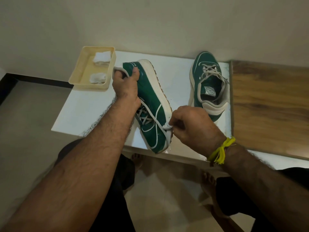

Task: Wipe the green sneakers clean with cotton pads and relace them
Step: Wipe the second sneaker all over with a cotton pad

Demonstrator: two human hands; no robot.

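Observation:
One green sneaker (pixel 150 104) with a white sole lies tipped on its side on the white table (pixel 87 108), its heel far from me. My left hand (pixel 125 86) grips it at the heel opening, with a loose grey lace looped over the fingers. My right hand (pixel 192 128) pinches a white cotton pad (pixel 167 126) against the white sole edge near the toe. The second green sneaker (pixel 209 84) stands upright at the table's right side, laced loosely.
A cream plastic tray (pixel 78 72) at the table's far left corner holds two white cotton pads (pixel 102 57). A wooden surface (pixel 270 106) adjoins the table on the right. My legs and bare feet are below the table's near edge.

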